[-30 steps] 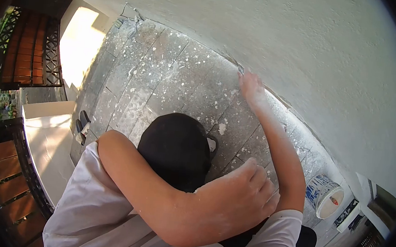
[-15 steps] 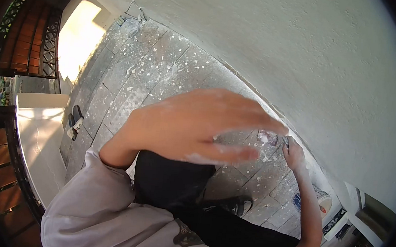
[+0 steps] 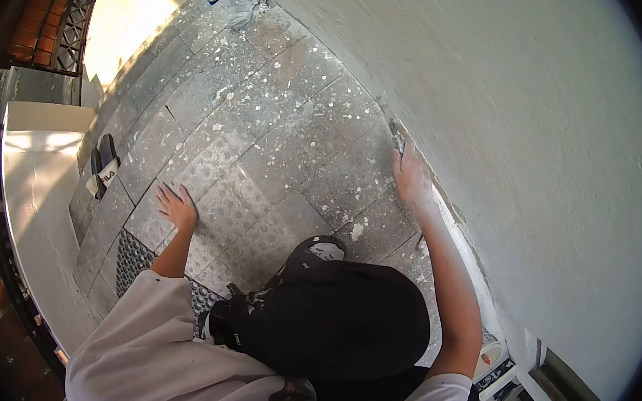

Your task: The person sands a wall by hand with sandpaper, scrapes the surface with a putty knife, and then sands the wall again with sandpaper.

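- Clearly, in the head view, the two hands are well apart, one on either side of the bent knee in black trousers (image 3: 349,317).
- The left hand (image 3: 177,207) is spread wide, fingers fanned, palm toward the paint-spotted floor (image 3: 283,113); whether it presses on the tiles I cannot tell. It holds nothing that shows.
- The right hand (image 3: 412,182) is curled around a small tool (image 3: 398,143), mostly hidden by the fingers, at the foot of the pale wall (image 3: 524,142), by the seam with the floor.
- Dark slippers (image 3: 101,160) lie beyond the left hand; the white strap (image 3: 108,176) of one reads "FILA".
- Beside the right elbow, a bucket (image 3: 487,362) is partly hidden by the arm.
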The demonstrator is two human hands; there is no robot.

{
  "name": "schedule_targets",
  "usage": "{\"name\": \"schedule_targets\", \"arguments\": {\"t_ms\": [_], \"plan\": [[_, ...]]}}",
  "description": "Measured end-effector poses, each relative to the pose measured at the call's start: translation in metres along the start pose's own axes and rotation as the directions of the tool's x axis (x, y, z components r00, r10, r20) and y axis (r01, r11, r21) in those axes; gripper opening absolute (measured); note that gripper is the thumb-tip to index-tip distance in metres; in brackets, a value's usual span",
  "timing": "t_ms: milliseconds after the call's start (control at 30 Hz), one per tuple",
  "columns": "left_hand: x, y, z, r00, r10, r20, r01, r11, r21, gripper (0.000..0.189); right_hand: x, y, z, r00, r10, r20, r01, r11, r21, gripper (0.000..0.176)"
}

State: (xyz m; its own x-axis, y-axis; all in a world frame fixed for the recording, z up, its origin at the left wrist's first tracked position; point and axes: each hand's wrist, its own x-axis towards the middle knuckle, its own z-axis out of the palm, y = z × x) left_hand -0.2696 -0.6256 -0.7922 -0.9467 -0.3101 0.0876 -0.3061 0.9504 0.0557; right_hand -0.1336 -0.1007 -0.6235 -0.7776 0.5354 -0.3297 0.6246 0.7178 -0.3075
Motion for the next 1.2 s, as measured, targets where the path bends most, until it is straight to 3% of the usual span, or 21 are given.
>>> {"name": "schedule_targets", "arguments": {"t_ms": [200,400,667,900,1000,1200], "plan": [[-0.002,0.007,-0.008,1.000,0.002,-0.028,-0.005,0.994,-0.108,0.064,0.035,-0.041,0.016,0.995,0.047,0.093,-0.044,0.998,-0.036,0.034],[0.000,0.010,-0.011,1.000,-0.004,-0.016,0.002,0.995,-0.105,0.063,0.071,-0.058,0.040,0.988,0.133,0.079,-0.131,0.991,-0.040,0.032],[0.000,0.013,-0.013,0.999,-0.003,-0.033,0.000,0.995,-0.095,0.060,0.122,-0.076,0.071,0.999,0.046,0.004,-0.046,0.999,0.004,0.032],[0.001,0.012,-0.010,0.999,-0.005,-0.034,0.001,0.995,-0.100,0.060,0.101,-0.074,0.073,0.992,0.058,-0.112,-0.052,0.997,0.057,0.031],[0.001,0.013,-0.008,0.999,-0.016,-0.046,0.012,0.995,-0.096,0.059,0.122,-0.083,0.066,0.998,0.061,-0.035,-0.061,0.998,-0.008,0.032],[0.001,0.010,-0.010,0.998,0.011,-0.057,-0.016,0.996,-0.091,0.059,0.106,-0.078,0.076,0.995,0.046,-0.087,-0.043,0.998,0.038,0.032]]}}
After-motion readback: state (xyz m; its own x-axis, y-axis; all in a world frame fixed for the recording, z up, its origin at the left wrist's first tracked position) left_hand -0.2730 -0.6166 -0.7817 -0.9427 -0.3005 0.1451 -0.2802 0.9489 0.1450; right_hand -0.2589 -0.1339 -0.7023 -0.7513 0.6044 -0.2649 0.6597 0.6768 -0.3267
